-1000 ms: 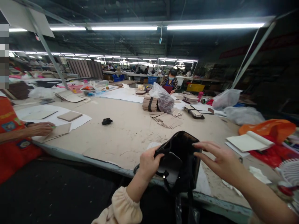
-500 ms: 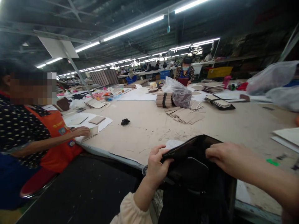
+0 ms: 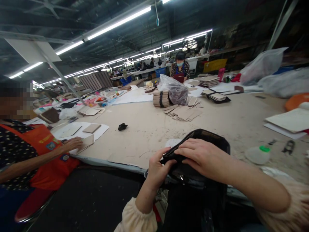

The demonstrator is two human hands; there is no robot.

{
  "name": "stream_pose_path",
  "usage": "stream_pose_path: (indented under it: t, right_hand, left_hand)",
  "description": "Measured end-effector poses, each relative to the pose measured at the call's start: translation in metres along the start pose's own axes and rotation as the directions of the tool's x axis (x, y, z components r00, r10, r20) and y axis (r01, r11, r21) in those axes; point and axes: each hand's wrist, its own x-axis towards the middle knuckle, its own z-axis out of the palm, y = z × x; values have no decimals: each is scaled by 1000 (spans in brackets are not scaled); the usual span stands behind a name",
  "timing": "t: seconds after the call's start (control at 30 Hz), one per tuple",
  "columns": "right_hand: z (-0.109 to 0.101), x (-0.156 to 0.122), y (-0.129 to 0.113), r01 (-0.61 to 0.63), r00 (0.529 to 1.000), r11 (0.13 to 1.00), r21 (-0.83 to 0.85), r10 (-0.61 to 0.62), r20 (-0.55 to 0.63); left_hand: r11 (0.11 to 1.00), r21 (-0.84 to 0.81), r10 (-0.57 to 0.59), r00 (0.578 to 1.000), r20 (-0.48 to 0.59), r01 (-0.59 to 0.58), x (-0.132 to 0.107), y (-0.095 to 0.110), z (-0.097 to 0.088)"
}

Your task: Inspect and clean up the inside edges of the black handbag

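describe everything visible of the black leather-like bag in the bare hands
The black angular bag of leather-like material is at the near edge of the broad beige table. A shiny metal-looking piece shows on it. The bare left hand pinches its rim; the right hand lies across its opening. Its lower part fades into shadow.

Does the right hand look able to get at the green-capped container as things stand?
Probably yes: nothing visible blocks the green-capped container on the table, though the right hand would first have to leave the black bag.

a factory workshop; strip lights (image 3: 119, 23), broad worktable (image 3: 137, 138), bundled panels (image 3: 157, 99), aproned co-worker (image 3: 47, 154)
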Motion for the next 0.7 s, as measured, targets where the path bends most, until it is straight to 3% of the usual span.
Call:
stream_pose_path:
  t: [0.2,0.5,0.7]
  right_hand:
    - [16,15,-6,35,999,999,-11,-34,37]
    - [25,19,-10,-133,990,984,-115,138,38]
    - [28,21,-13,-171,985,975,-139,174,14]
  left_hand:
    - [998,27,50,999,-2,-50,-2,1,1]
    - [997,24,76,997,7,-77,-4,4,0]
    - [995,45,92,996,4,-92,-7,1,-3]
